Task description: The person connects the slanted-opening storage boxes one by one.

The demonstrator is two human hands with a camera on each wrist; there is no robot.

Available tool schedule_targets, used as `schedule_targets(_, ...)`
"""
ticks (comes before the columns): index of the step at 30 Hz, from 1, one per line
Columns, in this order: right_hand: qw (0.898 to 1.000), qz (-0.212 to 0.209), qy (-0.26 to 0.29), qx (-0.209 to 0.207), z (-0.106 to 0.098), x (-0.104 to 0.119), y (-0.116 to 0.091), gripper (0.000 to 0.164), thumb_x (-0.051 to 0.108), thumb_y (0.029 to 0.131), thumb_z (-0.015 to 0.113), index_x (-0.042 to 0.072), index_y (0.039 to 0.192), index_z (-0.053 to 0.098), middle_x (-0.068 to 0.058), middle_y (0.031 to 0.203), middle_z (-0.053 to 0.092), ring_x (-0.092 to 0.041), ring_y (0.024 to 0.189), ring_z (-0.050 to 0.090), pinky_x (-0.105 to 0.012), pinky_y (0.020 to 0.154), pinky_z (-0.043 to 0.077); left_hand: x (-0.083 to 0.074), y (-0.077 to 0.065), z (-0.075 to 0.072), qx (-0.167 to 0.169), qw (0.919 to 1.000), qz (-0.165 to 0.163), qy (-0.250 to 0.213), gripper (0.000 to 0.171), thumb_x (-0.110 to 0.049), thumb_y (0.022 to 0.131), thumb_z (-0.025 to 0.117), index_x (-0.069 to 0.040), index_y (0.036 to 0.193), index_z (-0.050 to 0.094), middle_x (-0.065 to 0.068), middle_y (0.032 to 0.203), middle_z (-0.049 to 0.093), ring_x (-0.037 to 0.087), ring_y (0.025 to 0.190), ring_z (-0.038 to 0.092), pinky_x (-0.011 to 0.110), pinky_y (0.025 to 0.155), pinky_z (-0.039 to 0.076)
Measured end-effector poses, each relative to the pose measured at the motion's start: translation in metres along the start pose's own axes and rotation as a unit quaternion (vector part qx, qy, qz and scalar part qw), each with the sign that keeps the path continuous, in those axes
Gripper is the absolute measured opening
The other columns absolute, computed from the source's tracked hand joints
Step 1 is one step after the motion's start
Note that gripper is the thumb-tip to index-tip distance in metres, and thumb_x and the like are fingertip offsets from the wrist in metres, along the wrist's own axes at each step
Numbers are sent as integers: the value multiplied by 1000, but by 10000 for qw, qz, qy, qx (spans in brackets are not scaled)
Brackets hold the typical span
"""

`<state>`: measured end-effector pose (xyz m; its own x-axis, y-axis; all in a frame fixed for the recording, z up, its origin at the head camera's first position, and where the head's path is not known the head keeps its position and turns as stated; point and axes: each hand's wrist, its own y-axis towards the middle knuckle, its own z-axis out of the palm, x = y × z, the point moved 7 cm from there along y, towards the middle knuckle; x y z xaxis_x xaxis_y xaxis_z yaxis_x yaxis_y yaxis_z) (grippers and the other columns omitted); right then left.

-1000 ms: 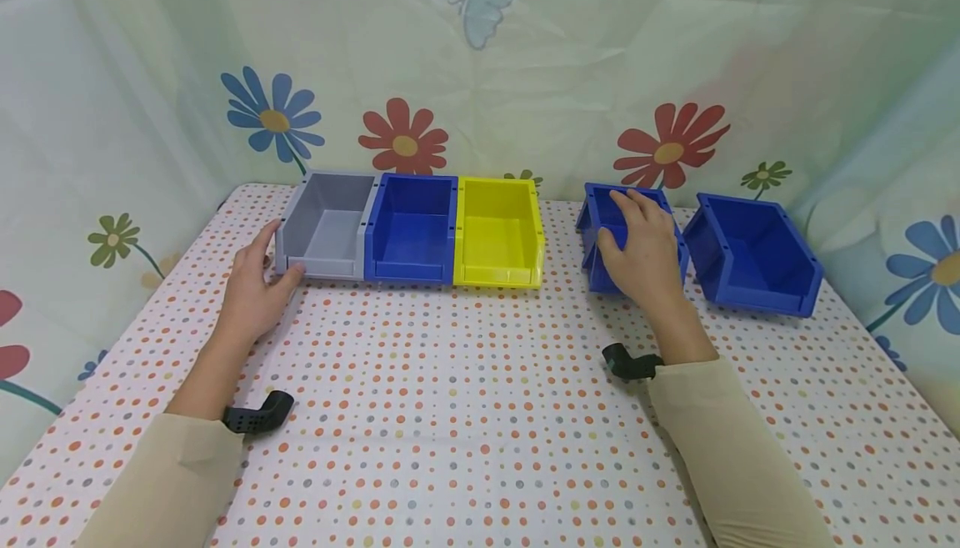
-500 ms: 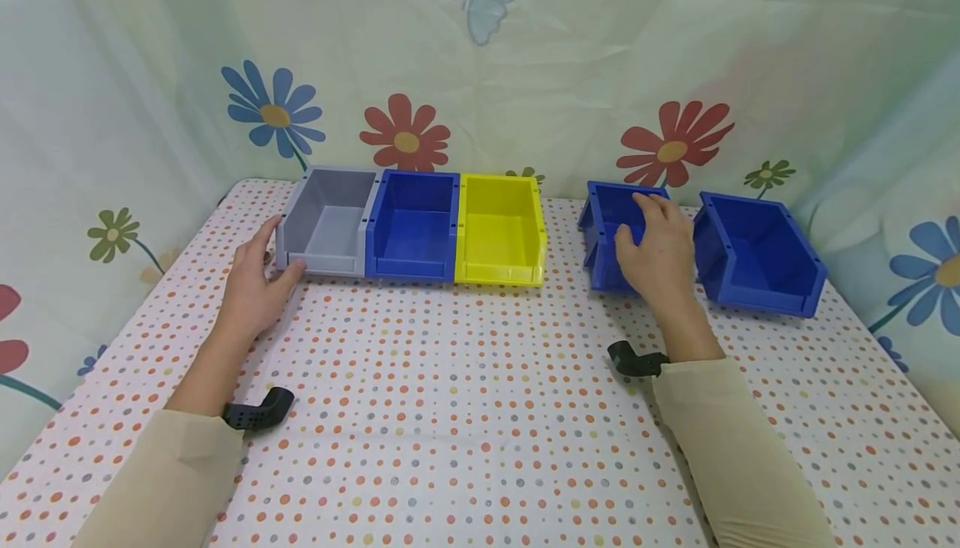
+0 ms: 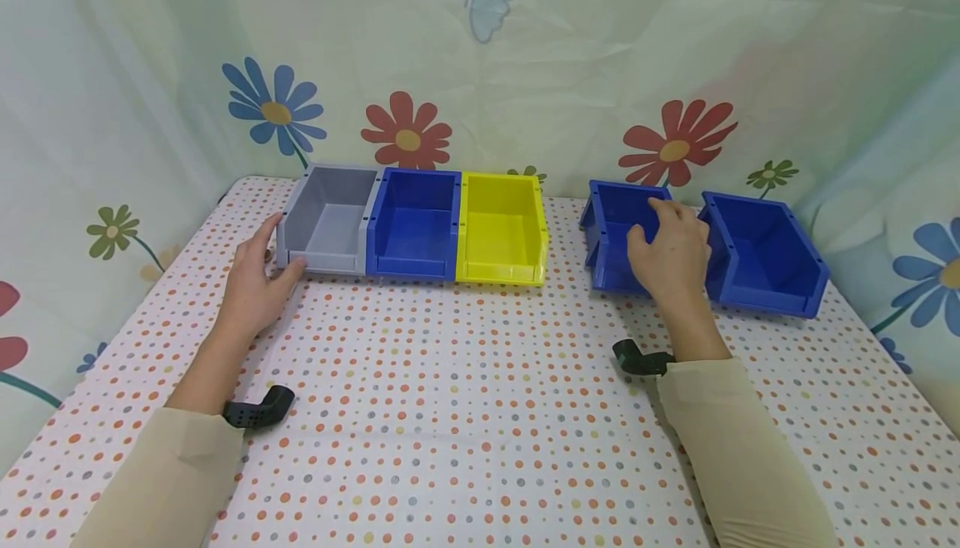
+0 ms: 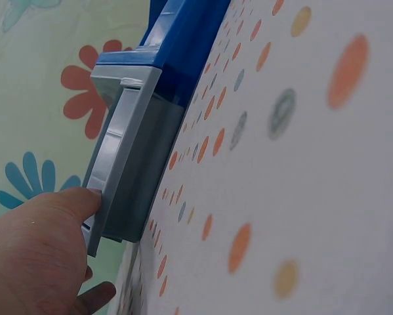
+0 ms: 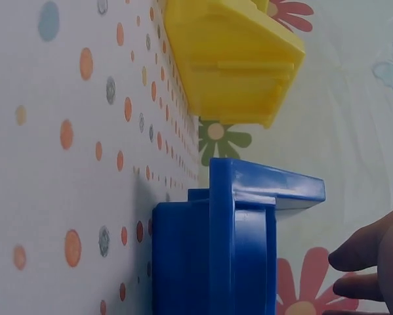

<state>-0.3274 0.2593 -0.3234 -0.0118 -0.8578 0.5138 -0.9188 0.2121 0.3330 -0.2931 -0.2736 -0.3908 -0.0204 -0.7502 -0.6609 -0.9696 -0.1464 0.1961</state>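
My left hand (image 3: 255, 285) rests at the near left corner of a grey storage bin (image 3: 330, 231). Its thumb lies on the front lip, as the left wrist view shows, while the fingers reach along the left side. Over a separate blue storage bin (image 3: 618, 252), my right hand (image 3: 675, 252) hovers near the right wall with loosely bent fingers. In the right wrist view, its fingertips (image 5: 353, 256) sit above that bin's rim, with nothing held between them. Just to the right of this hand stands another blue bin (image 3: 765, 268), turned slightly aslant.
Side by side with the grey bin stand a blue bin (image 3: 415, 227) and a yellow bin (image 3: 502, 235), forming one row. A gap of dotted tablecloth (image 3: 562, 256) separates them from the right-hand bins. A flowered curtain (image 3: 570, 72) hangs close behind.
My right hand has shifted to the right over the separate blue bin, its fingers bending a little more. The left hand stays at the grey bin.
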Motion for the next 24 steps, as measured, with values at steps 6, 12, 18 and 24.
schedule_targets(6,9992,380,71,40,0,-12,0,58,22,103,47,1,156,42,-27,161,37,-51,145,33,-72,114,35,-1,0,-1,19,10000,31,-33,76,-33,106,54,-25,168,11,32,161,27,55,142,41,72,112,38)
schedule_targets(12,9972,736,16,119,2,-26,3,60,24,104,46,1,159,36,-27,163,33,-51,145,34,-73,111,37,-3,0,-2,33,10000,40,-58,76,-33,106,54,-24,168,11,33,161,26,55,143,40,71,113,38)
schedule_targets(18,9935,1115,31,206,3,-40,7,61,22,103,44,2,160,35,-31,159,37,-55,143,40,-73,112,36,-3,1,-2,38,10000,-30,-48,76,-34,106,54,-26,168,10,32,162,25,55,143,40,70,113,38)
schedule_targets(24,9926,1199,63,177,3,-48,6,58,20,103,41,8,160,38,-28,156,45,-55,135,47,-72,106,43,-3,1,-1,63,10000,-61,-34,76,-32,106,54,-25,168,10,32,162,25,55,143,40,70,113,38)
